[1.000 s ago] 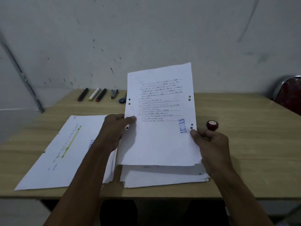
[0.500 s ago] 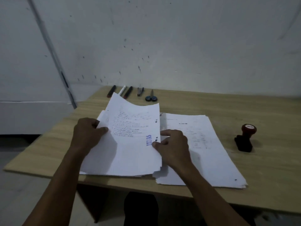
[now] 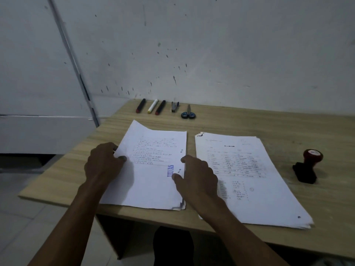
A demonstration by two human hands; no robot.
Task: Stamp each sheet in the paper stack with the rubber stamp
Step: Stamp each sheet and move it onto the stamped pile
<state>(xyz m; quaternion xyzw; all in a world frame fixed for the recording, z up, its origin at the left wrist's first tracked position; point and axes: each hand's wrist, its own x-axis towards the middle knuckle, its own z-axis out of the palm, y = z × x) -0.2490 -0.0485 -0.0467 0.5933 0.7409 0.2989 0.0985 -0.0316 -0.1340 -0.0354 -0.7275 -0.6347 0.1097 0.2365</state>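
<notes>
two paper piles (image 3: pixel 153 169) (image 3: pixel 249 179), one rubber stamp (image 3: pixel 307 166) at three o'clock, three markers (image 3: pixel 153 106), one stapler (image 3: pixel 174 106), one scissors (image 3: pixel 188 113) at twelve, two hands (image 3: pixel 103 164) (image 3: pixel 197 175)

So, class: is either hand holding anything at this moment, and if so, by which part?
The left hand grips the stamped sheet at its left edge. The right hand rests on its right edge. The rubber stamp stands untouched.
</notes>
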